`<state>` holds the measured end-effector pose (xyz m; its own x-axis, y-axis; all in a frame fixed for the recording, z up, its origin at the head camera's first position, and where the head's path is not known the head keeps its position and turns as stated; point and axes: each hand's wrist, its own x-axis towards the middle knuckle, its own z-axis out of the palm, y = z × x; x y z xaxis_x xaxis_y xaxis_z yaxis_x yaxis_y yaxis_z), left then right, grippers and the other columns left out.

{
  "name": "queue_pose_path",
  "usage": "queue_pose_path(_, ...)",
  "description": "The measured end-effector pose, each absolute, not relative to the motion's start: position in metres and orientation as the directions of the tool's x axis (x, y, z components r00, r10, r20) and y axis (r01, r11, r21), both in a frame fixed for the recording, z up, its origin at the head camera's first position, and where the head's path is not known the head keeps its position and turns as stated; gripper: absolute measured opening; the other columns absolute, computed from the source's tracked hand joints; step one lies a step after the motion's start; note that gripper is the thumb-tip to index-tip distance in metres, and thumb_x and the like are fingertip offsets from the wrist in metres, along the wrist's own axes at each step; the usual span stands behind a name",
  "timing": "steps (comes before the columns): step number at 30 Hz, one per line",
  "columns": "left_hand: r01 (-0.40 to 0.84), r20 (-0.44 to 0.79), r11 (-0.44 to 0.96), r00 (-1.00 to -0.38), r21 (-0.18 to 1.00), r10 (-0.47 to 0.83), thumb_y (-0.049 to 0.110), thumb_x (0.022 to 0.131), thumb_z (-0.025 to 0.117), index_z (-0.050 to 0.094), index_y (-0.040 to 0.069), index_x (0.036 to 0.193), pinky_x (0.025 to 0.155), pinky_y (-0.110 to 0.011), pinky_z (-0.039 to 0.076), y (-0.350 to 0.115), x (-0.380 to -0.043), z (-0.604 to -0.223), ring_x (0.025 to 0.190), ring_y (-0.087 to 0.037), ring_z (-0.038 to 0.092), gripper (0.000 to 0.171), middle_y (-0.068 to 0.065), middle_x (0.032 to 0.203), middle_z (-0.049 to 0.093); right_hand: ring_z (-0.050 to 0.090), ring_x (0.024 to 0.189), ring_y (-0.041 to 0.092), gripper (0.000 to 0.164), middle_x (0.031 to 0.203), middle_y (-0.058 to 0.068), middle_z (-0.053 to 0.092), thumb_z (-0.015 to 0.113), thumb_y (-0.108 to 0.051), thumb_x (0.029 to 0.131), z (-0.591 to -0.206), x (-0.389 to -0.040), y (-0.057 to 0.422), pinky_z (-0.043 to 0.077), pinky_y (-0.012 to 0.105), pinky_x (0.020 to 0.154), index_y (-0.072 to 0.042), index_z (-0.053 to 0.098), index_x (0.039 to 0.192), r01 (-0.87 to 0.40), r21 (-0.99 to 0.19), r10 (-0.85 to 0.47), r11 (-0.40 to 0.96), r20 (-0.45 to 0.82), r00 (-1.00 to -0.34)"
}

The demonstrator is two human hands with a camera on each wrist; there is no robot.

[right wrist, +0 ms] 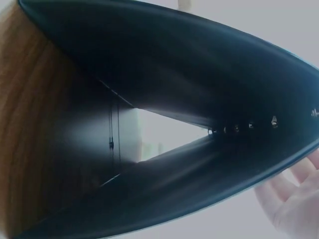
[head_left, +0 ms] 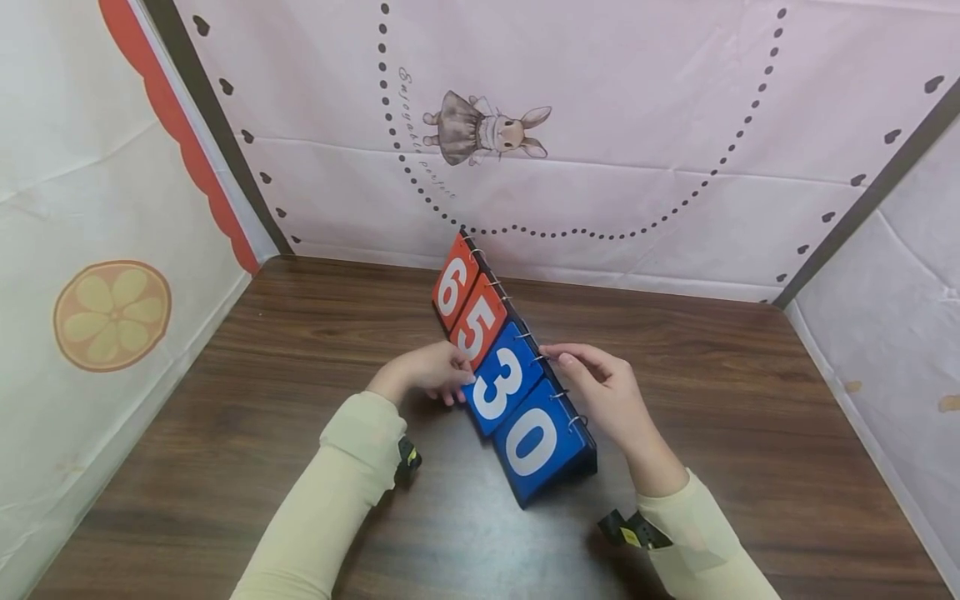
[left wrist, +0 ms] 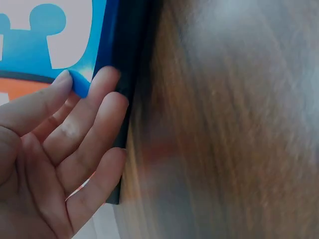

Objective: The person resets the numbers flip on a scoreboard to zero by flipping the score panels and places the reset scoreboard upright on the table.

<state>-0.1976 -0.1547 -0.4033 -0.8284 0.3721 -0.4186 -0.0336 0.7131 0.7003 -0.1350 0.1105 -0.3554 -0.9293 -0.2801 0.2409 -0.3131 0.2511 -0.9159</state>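
A flip scoreboard stands tent-like on the table, with red cards reading 6 and 5 and blue cards reading 3 and 0. My left hand pinches the lower corner of the blue 3 card between thumb and index finger; its other fingers lie along the black base in the left wrist view. My right hand is at the far side of the ridge, fingertips touching near a metal ring. The right wrist view looks through the dark hollow of the stand, with part of that hand at lower right.
The brown wooden table extends to both sides of the scoreboard. Behind it hangs a pale cloth with a rabbit print, close to the board's far end. More cloth walls border the left and right.
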Motion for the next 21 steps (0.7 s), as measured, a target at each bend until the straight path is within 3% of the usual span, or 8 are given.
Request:
queue_pose_path(4,-0.039,-0.403,0.724,-0.851,0.688,0.337,0.026,0.090,0.062,0.063,0.010,0.087,0.061,-0.030,0.052,-0.152,-0.198,-0.404,0.066,-0.023,0.064,0.016,-0.005,0.075,0.066,0.055,0.112,0.016,0.029,0.118,0.004,0.063,0.049,-0.021,0.097,-0.360,-0.137,0.116,0.044,0.031,0.093,-0.007,0.062,0.117,-0.330,-0.926,-0.285,0.186,0.270,-0.920)
queue_pose_path(8,-0.031,-0.381,0.734,-0.869,0.679,0.316,0.027,0.089,0.062,0.064,0.010,0.086,0.061,-0.030,0.052,-0.150,-0.197,-0.404,0.066,-0.023,0.064,0.017,-0.005,0.075,0.066,0.054,0.112,0.019,0.031,0.117,0.005,0.063,0.049,-0.025,0.097,-0.366,-0.140,0.123,0.044,0.033,0.094,-0.007,0.062,0.118,-0.286,-0.947,-0.247,0.147,0.245,-0.937)
queue_pose_path(17,-0.050,-0.374,0.746,-0.886,0.665,0.274,0.028,0.089,0.063,0.063,0.009,0.085,0.058,-0.029,0.052,-0.145,-0.195,-0.406,0.063,-0.021,0.063,0.019,-0.004,0.071,0.065,0.055,0.113,0.022,0.037,0.122,0.011,0.059,0.050,-0.031,0.096,-0.382,-0.144,0.131,0.043,0.040,0.095,-0.004,0.058,0.120,-0.045,-0.992,-0.231,0.122,0.016,-0.973)
queue_pose_path(21,-0.097,-0.377,0.787,-0.908,0.609,0.180,0.030,0.088,0.064,0.062,0.007,0.083,0.056,-0.028,0.051,-0.146,-0.191,-0.397,0.061,-0.022,0.061,0.023,-0.006,0.069,0.064,0.050,0.119,0.025,0.038,0.128,0.014,0.053,0.048,-0.029,0.097,-0.393,-0.146,0.126,0.040,0.041,0.097,-0.004,0.053,0.125,0.057,-0.990,-0.253,0.125,-0.088,-0.964)
